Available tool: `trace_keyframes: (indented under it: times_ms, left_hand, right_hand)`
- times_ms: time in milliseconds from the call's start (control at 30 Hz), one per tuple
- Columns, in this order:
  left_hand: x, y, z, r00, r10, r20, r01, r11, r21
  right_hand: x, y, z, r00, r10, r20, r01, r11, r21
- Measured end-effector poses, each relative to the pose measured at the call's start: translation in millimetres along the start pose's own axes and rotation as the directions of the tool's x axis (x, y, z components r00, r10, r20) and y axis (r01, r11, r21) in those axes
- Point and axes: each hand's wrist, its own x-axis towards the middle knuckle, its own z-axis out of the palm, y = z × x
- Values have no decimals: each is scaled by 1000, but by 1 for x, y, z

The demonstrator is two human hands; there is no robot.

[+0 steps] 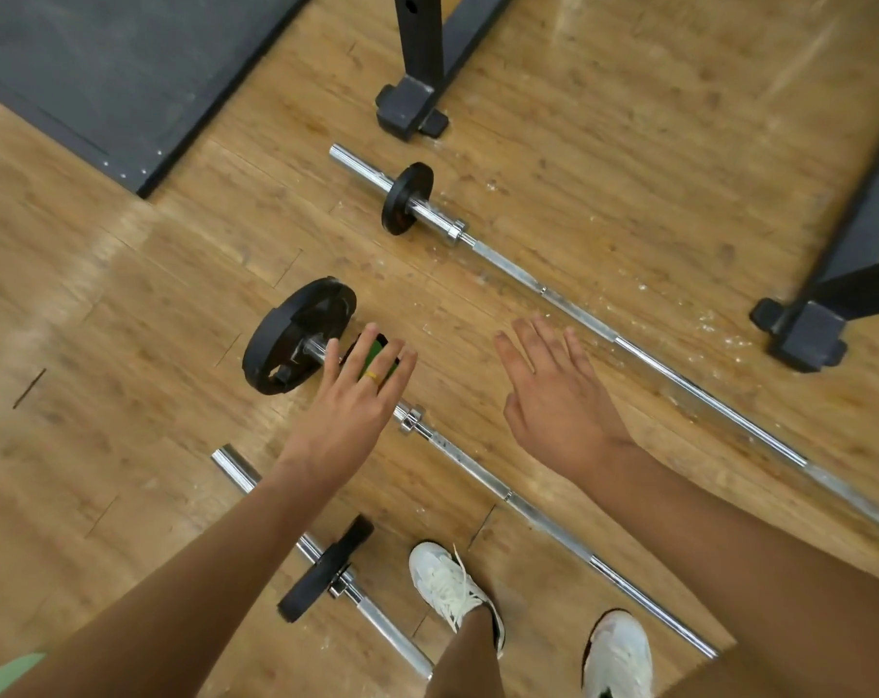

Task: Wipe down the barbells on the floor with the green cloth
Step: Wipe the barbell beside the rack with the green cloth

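Three chrome barbells lie on the wooden floor. The far barbell (568, 307) carries a small black plate (406, 199). The middle barbell (483, 473) has a larger black plate (296, 335) at its left end. The near barbell (382, 622) has a small black plate (326, 566). My left hand (352, 400) hovers over the middle barbell's sleeve beside the large plate, fingers spread and straight. A green patch (372, 351) shows between its fingers; I cannot tell whether it is the cloth. My right hand (553, 390) is held open above the floor between the middle and far barbells, holding nothing.
Two black rack feet (412, 105) (805, 335) stand on the floor behind the far barbell. A dark rubber mat (115, 68) covers the upper left. My white shoes (452, 591) (618, 652) stand next to the near barbell. A green fabric edge (4, 675) shows at the bottom left.
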Motion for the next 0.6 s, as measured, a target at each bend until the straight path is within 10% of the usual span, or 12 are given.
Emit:
trace_keyframes:
  times_ms: [600]
  left_hand:
    - [189, -68, 80, 986, -98, 136, 108, 992, -67]
  right_hand:
    - [215, 136, 76, 985, -113, 126, 117, 993, -20]
